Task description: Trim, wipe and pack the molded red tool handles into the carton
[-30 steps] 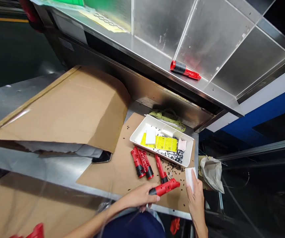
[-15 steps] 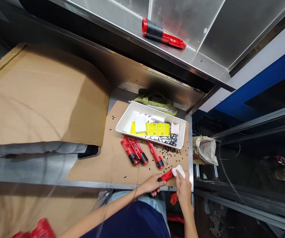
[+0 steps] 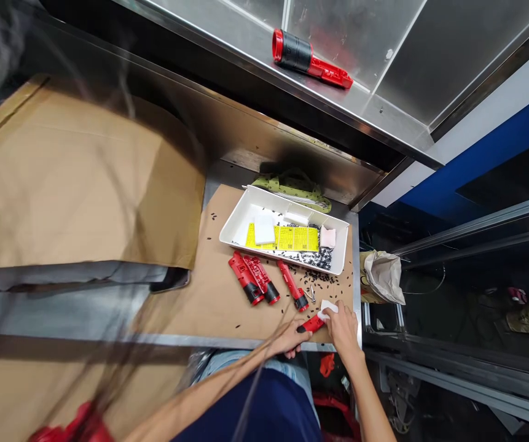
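My left hand (image 3: pixel 288 337) grips a red plastic tool housing (image 3: pixel 311 323) at the near edge of the cardboard work mat (image 3: pixel 199 307). My right hand (image 3: pixel 344 328) pinches a white pad (image 3: pixel 327 309) and holds it against the housing's end. Just beyond my hands lie several red housing pieces: a pair side by side (image 3: pixel 248 279) and a slimmer one (image 3: pixel 292 285). A small metal piece (image 3: pixel 311 294) lies near them. Small black bits are scattered over the mat.
A white tray (image 3: pixel 241 221) holds yellow printed sheets, white pads and black bits. A red-and-black tool (image 3: pixel 311 59) rests on the steel shelf above. Large cardboard (image 3: pixel 84 184) lies left, a crumpled paper bag (image 3: pixel 384 276) right, and a red object (image 3: pixel 77 425) bottom left.
The view has swung level and moved back. Both hands have dropped toward the mat's near edge, and the white pad now presses on the red housing's end.
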Available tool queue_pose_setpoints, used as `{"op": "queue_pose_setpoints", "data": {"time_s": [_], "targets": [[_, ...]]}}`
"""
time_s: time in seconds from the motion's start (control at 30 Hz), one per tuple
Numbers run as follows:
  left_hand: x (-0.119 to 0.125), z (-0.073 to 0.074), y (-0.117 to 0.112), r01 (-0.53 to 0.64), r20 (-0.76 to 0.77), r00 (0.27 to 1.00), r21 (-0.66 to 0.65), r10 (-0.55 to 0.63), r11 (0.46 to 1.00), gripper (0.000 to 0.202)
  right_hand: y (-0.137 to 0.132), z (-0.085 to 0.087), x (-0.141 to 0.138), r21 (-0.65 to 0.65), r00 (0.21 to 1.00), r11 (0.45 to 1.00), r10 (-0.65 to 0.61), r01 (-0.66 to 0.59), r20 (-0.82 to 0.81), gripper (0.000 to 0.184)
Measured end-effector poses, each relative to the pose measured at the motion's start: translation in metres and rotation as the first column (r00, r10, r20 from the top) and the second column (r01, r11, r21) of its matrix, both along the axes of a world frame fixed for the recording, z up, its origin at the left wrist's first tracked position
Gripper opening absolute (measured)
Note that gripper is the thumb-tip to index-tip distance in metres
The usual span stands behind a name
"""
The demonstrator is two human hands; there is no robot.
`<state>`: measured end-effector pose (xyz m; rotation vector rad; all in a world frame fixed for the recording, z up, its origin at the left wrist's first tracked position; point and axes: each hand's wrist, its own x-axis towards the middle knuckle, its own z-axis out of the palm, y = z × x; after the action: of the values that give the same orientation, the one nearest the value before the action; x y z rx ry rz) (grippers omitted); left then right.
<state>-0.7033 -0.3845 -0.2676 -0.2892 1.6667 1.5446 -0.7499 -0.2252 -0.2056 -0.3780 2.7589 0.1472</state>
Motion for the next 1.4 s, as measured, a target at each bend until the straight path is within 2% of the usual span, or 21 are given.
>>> {"op": "queue_pose_setpoints", "data": {"time_s": [0.2, 0.47, 0.77, 1.0, 1.4], "targets": [[-0.004, -0.002, -0.001, 0.076, 0.011, 0.997, -0.013, -0.076, 0.997, 0.03, -0.005, 0.0, -0.004, 0.058, 0.998, 0.996, 0.061, -0.063, 0.033, 0.032], [-0.002, -0.001, 0.0, 0.094, -0.017, 0.995, -0.044, -0.095, 0.995, 0.035, -0.015, 0.001, -0.002, 0.02, 0.992, 0.993, 0.119, -0.12, 0.041, 0.035], [-0.001, 0.008, -0.001, 0.092, -0.012, 0.996, -0.054, -0.092, 0.994, 0.036, -0.025, 0.003, -0.004, 0.062, 0.999, 0.998, 0.014, -0.017, 0.046, 0.032], [-0.001, 0.009, -0.002, 0.083, -0.018, 0.996, -0.05, -0.084, 0.995, 0.035, -0.039, 0.007, -0.003, 0.095, 0.996, 0.992, -0.085, 0.083, 0.024, 0.029], [-0.001, 0.005, -0.001, 0.066, -0.021, 0.998, -0.042, -0.067, 0.997, 0.035, -0.039, 0.009, -0.008, 0.082, 0.985, 0.982, -0.173, 0.171, 0.024, 0.025]]}}
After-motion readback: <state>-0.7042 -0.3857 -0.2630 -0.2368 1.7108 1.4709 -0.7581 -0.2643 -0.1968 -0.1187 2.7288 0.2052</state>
